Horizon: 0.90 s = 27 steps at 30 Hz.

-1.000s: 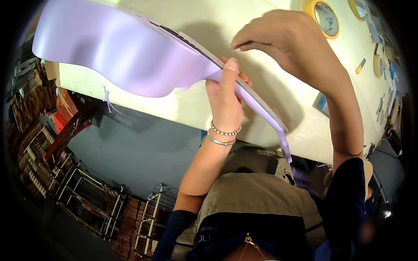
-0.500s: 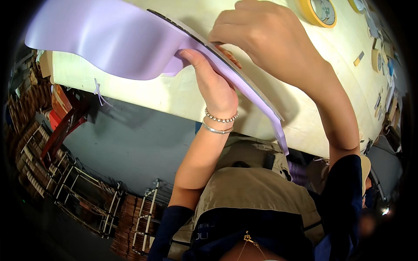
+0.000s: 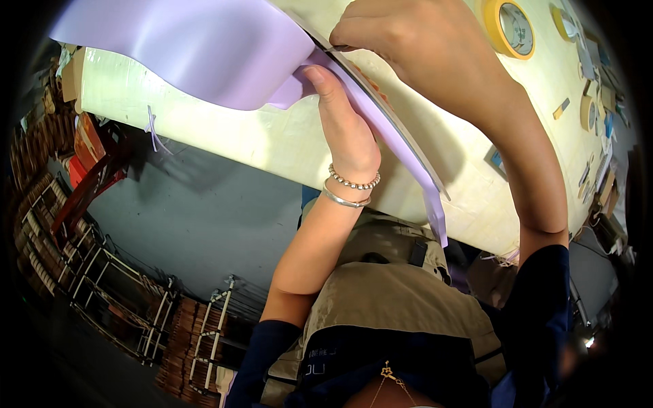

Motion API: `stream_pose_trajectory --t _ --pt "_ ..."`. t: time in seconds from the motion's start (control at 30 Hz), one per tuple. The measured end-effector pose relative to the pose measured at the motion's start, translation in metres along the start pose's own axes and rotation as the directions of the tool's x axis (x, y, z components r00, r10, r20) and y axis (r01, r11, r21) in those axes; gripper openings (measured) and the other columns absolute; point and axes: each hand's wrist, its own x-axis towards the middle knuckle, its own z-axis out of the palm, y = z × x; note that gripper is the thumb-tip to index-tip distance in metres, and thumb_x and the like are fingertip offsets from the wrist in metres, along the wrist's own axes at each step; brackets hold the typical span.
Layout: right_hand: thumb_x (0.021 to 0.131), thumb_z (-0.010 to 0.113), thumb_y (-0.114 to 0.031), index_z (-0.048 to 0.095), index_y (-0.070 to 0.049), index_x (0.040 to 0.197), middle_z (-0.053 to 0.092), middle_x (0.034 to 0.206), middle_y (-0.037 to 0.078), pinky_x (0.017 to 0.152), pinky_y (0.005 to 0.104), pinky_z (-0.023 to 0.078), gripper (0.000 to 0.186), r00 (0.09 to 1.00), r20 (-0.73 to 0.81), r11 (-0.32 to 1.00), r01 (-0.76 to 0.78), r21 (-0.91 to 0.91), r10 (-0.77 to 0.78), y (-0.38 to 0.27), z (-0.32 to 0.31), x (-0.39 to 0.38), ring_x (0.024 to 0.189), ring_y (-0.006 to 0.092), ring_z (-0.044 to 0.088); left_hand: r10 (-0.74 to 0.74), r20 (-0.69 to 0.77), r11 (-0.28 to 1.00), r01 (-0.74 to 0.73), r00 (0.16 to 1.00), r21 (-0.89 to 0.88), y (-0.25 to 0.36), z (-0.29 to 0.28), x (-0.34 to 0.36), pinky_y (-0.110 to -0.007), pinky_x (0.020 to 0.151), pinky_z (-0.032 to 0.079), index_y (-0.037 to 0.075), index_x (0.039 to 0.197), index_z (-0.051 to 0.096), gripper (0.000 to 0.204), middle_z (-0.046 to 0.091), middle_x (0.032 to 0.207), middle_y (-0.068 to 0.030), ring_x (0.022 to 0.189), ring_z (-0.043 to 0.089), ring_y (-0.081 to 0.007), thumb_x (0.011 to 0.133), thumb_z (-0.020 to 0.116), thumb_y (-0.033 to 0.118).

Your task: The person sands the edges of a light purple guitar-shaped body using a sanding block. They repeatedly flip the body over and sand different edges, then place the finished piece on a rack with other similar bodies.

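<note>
A pale purple guitar body [image 3: 190,51] is held on its side at the upper left, over the cream work table [image 3: 170,129]. Its slim neck [image 3: 401,146] slopes down to the right, edged by the fretboard and ending in the headstock near the table's front edge. Around the neck, just below the heel, my left hand [image 3: 343,126] is closed, thumb on the near side, fingertips partly showing beyond. My right hand [image 3: 408,51] is bent over the fretboard's upper part, its fingers pinched at that edge; whatever small thing may be in them is too hidden to name.
At the upper right lie yellow tape rolls [image 3: 496,30], a small cutter [image 3: 562,107] and other small items. Purple scraps [image 3: 153,129] lie near the front edge. A red wooden object [image 3: 88,170] and racks of wooden pieces [image 3: 41,224] stand at left.
My right hand has moved left and up onto the fretboard's edge. My left thumb has slid up toward the neck heel. The guitar sits a little higher in view.
</note>
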Motion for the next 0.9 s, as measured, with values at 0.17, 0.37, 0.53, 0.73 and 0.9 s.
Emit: stream_pose_trajectory --t 0.17,0.37,0.53,0.73,0.9 --pt "0.068 0.058 -0.015 0.054 -0.011 0.060 0.055 0.059 0.000 0.053 0.0293 0.046 0.009 0.999 -0.027 0.998 0.031 -0.063 -0.033 0.000 -0.003 0.004 0.058 0.0192 0.055 0.030 0.005 0.999 -0.030 1.000 -0.009 -0.003 -0.001 0.002 -0.030 0.055 0.044 0.009 0.085 0.048 0.067 0.050 0.065 -0.0024 0.058 0.050 -0.0157 0.083 0.031 0.074" --pt "0.066 0.059 -0.014 0.054 -0.011 0.059 0.055 0.057 0.000 0.051 0.0283 0.046 0.010 0.996 0.088 0.997 0.028 -0.068 -0.022 -0.006 -0.009 -0.011 0.054 0.0189 0.055 0.069 0.067 0.995 -0.074 0.995 0.067 -0.009 -0.008 0.006 -0.029 0.054 0.043 0.009 0.083 0.048 0.066 0.050 0.065 -0.0025 0.057 0.050 -0.0154 0.086 0.027 0.071" --pt "0.066 0.060 -0.014 0.055 -0.011 0.059 0.055 0.057 0.000 0.050 0.0288 0.046 0.009 1.000 -0.012 1.000 0.019 -0.015 -0.019 -0.002 -0.007 0.000 0.054 0.0179 0.056 0.063 -0.013 0.997 -0.062 0.998 0.039 -0.003 0.002 0.003 -0.029 0.053 0.043 0.009 0.082 0.047 0.065 0.049 0.063 -0.0028 0.055 0.049 -0.0155 0.086 0.027 0.071" --pt "0.067 0.060 -0.014 0.054 -0.010 0.059 0.055 0.056 0.001 0.049 0.0303 0.046 0.011 0.996 0.083 0.996 0.001 -0.086 0.006 -0.010 -0.011 -0.009 0.053 0.0200 0.056 0.072 0.024 0.996 -0.073 0.997 0.051 -0.011 -0.006 0.006 -0.029 0.053 0.044 0.009 0.084 0.047 0.065 0.048 0.063 -0.0025 0.055 0.048 -0.0155 0.085 0.029 0.072" --pt "0.067 0.060 -0.013 0.054 -0.010 0.058 0.054 0.055 0.001 0.047 0.0286 0.045 0.011 0.999 0.047 0.993 0.010 -0.116 -0.005 -0.008 -0.012 0.000 0.051 0.0193 0.055 0.080 0.039 0.996 -0.081 0.996 0.032 -0.008 -0.001 0.005 -0.029 0.055 0.043 0.009 0.085 0.048 0.062 0.048 0.064 -0.0023 0.056 0.048 -0.0153 0.088 0.028 0.068"
